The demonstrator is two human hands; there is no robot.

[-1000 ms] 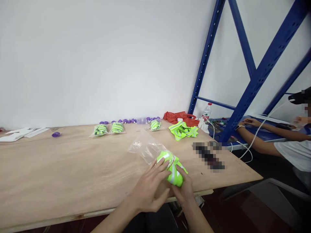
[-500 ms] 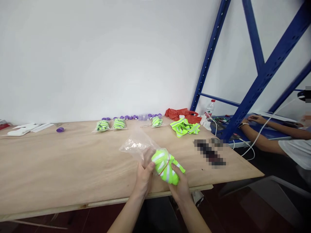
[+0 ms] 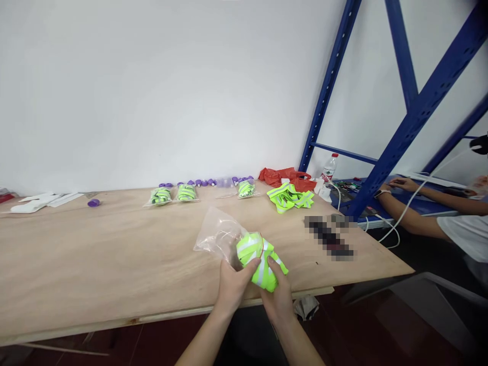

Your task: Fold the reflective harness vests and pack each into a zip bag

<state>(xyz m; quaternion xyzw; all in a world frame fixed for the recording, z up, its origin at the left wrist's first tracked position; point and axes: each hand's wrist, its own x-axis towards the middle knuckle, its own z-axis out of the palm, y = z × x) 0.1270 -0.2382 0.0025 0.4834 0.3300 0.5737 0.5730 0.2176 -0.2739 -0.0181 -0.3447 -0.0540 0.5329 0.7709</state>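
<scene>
A folded neon-yellow vest (image 3: pixel 263 254) with silver stripes and a thin red edge is held between my two hands above the table's front part. My left hand (image 3: pixel 232 282) grips its left side, thumb on top. On the right side, my right hand (image 3: pixel 280 290) has its thumb on the vest and its fingers underneath. A clear plastic bag (image 3: pixel 219 234) reaches out to the upper left, its near end around the vest's left end; how far it covers the vest is hard to tell. Another loose neon vest (image 3: pixel 290 198) lies behind to the right.
Bagged neon bundles (image 3: pixel 186 192) and purple items (image 3: pixel 206 182) line the wooden table's (image 3: pixel 95 254) back. At right are red cloth (image 3: pixel 284 177), a bottle (image 3: pixel 330 166), a blue frame (image 3: pixel 400 122) and another person's arms (image 3: pixel 407 213). White pieces (image 3: pixel 36 203) lie far left.
My left hand has shifted right, its thumb now further over the vest. The clear bag's outer end has spread and moved slightly right. My right hand keeps its hold.
</scene>
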